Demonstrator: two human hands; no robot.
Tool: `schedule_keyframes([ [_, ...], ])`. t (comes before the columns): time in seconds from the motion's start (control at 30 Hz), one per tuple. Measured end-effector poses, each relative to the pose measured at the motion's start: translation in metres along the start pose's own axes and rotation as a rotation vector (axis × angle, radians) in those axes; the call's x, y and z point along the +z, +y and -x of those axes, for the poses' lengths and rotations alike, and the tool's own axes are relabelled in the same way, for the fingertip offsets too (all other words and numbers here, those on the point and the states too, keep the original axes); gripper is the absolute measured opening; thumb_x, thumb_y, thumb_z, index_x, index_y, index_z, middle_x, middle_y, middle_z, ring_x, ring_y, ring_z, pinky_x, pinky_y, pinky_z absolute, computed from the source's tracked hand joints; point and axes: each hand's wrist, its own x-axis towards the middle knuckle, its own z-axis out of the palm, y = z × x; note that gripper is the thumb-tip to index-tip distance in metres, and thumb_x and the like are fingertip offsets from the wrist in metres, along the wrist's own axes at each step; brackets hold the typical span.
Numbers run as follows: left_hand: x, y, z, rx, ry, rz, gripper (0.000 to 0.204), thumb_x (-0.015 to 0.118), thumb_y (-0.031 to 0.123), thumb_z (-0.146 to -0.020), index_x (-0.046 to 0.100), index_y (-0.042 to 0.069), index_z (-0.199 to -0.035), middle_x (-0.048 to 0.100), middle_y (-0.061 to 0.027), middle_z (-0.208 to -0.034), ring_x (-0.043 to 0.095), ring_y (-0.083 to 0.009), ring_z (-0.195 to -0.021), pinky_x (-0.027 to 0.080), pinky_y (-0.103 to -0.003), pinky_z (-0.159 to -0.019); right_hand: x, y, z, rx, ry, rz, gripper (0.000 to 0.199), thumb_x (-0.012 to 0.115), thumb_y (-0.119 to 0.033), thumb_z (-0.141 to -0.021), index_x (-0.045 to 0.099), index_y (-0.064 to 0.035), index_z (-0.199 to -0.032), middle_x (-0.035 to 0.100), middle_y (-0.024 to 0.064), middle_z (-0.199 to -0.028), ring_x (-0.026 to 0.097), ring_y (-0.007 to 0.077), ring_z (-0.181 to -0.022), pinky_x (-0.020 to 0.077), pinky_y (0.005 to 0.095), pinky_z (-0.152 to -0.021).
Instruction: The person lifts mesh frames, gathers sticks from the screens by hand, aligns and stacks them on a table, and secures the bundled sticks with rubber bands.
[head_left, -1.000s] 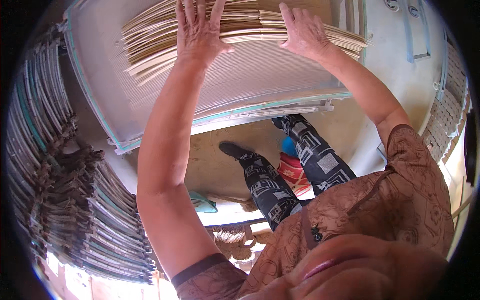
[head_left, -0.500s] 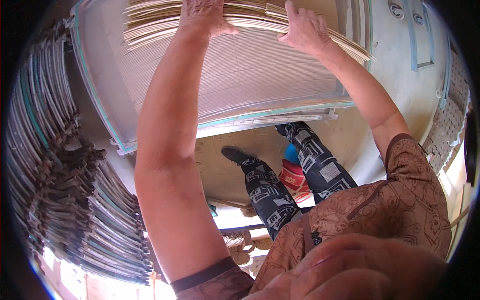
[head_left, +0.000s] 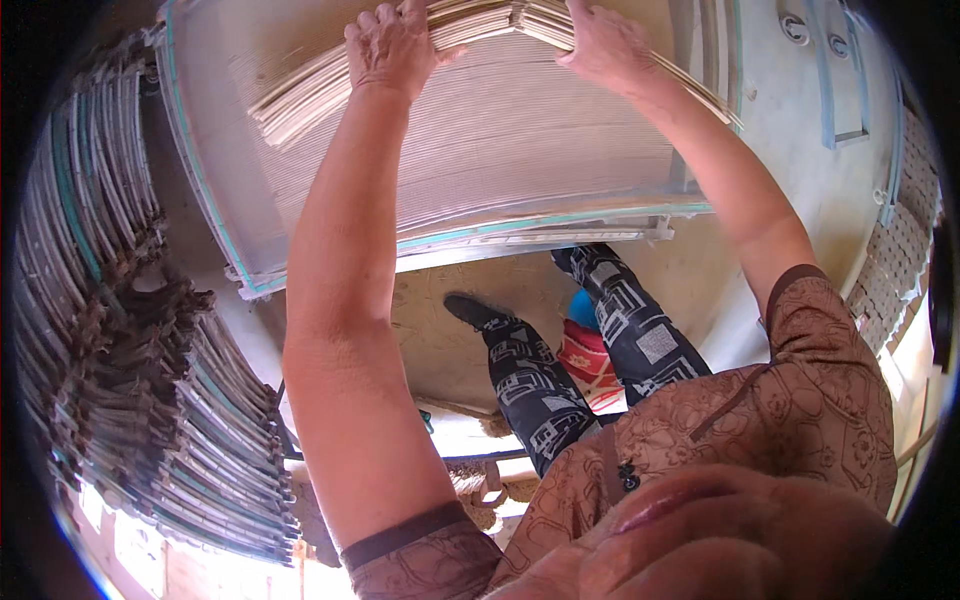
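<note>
A bundle of thin pale strips point(head_left: 480, 40) lies across a fine-mesh screen point(head_left: 480, 160) in a teal-edged frame in front of me. My left hand point(head_left: 395, 45) presses on the bundle's left part, fingers spread over the strips. My right hand point(head_left: 605, 40) grips the bundle further right, fingers curled over its top. The bundle fans out toward the lower left and toward the right end. Both forearms reach up from the lower edge.
A tall stack of similar framed screens point(head_left: 120, 330) fills the left side. Below the frame are my patterned trouser legs point(head_left: 540, 370), a dark shoe point(head_left: 475, 310) and a red-and-blue object point(head_left: 585, 350) on the earthen floor. A pale wall point(head_left: 810, 150) stands right.
Both hands and the strip bundle have shifted upward and away across the screen. The bundle now bends into a peak between my hands.
</note>
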Motion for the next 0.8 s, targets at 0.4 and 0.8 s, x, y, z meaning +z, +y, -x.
schedule_keyframes([
  [0.4,0.011,0.075,0.109,0.477,-0.010,0.141,0.082,0.074,0.058,-0.068,0.050,0.004,-0.125,0.051,-0.0103,-0.111,0.050,-0.0261,-0.107,0.040,-0.045,-0.098,0.007,-0.073,-0.083,0.136,-0.501,0.210,0.075,0.073,-0.039,-0.071,0.044,-0.0004,-0.129,0.066,0.0247,-0.101,0.066,0.0368,-0.097,0.0544,0.0455,-0.079],
  [0.8,-0.021,0.139,0.233,-0.645,0.266,1.131,0.082,0.071,0.028,-0.087,0.024,-0.001,-0.147,0.030,-0.0254,-0.149,0.028,-0.0356,-0.140,0.022,-0.047,-0.117,-0.001,-0.088,-0.099,0.131,-0.735,-0.063,0.056,0.059,-0.051,-0.086,0.062,-0.0029,-0.115,0.064,0.0217,-0.118,0.062,0.0337,-0.110,0.0506,0.0422,-0.091],
])
